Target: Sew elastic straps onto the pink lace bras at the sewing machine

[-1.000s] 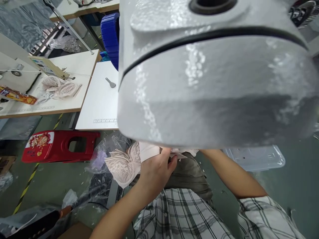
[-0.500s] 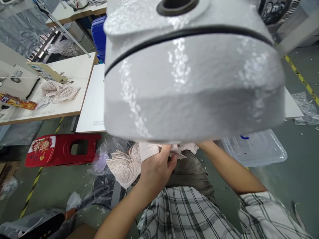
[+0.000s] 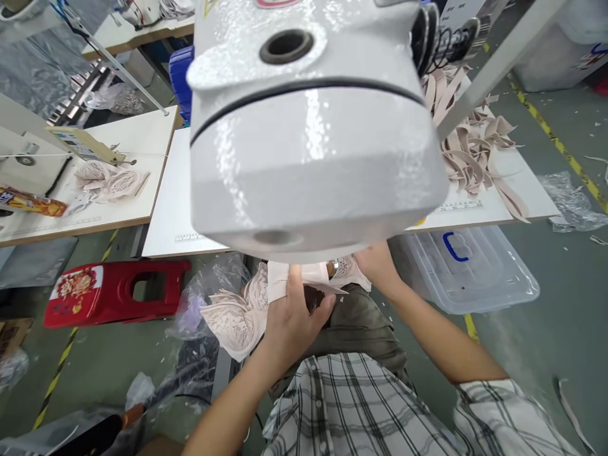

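A pale pink lace bra [image 3: 235, 320] hangs over my lap, below the big white sewing machine head [image 3: 313, 164]. With my left hand [image 3: 289, 316] I hold its smooth band, the index finger stretched along the fabric and the thumb bent to the right side. My right hand [image 3: 380, 269] grips the lace on the right side of the bra, its fingertips partly covered by the machine head. Between the hands a small metal part of the machine [image 3: 334, 267] shows against the fabric. The needle area is hidden.
A heap of pink fabric strips [image 3: 470, 152] lies on the white table [image 3: 522, 190] at right. Below stands a clear lidded box [image 3: 479, 272] with a blue handle. A red stool [image 3: 118, 291] and plastic bags [image 3: 209, 288] are left; lace cups [image 3: 111, 180] lie on the neighbouring table.
My head has drawn back, so the machine head looks smaller and the strips at right have come into view. My right hand, hidden before, now shows; the left remains on the band.
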Demonstrator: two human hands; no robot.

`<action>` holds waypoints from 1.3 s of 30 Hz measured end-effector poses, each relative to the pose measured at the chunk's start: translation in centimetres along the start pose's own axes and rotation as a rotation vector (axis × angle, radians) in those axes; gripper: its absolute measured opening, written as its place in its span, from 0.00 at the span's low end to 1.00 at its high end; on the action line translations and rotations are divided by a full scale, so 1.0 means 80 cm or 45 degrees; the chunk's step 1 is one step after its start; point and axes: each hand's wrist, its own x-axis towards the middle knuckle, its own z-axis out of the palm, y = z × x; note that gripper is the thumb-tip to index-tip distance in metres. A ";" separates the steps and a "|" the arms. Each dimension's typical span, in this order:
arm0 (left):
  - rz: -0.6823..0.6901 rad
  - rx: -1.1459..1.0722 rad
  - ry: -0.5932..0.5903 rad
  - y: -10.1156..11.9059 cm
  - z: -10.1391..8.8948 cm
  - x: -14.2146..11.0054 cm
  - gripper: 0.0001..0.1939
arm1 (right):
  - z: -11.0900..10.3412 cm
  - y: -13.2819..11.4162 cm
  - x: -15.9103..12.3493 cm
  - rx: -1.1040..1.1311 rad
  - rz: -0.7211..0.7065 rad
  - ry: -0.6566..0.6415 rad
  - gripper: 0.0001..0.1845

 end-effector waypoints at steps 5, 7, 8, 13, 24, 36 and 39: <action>0.216 0.064 0.097 0.039 0.016 -0.032 0.47 | -0.014 -0.014 -0.065 0.167 0.146 -0.180 0.21; 0.331 -0.006 0.047 0.057 0.018 -0.051 0.49 | -0.019 -0.024 -0.087 0.200 0.248 -0.238 0.18; 0.364 -0.087 -0.012 0.062 0.017 -0.059 0.50 | -0.022 -0.028 -0.095 0.245 0.321 -0.236 0.18; 0.171 -0.716 -0.428 0.044 -0.008 -0.065 0.31 | -0.040 -0.036 -0.113 0.494 0.584 -0.314 0.20; -0.053 -0.502 -0.612 0.016 -0.012 -0.004 0.23 | -0.039 -0.047 -0.104 -0.601 -0.200 -0.865 0.16; -0.671 -1.823 -0.659 0.006 0.017 -0.013 0.22 | -0.019 -0.017 -0.118 -0.614 -0.528 -0.081 0.12; -0.529 -1.553 -0.582 0.005 0.008 -0.015 0.18 | -0.010 -0.021 -0.122 -0.592 -0.442 -0.101 0.13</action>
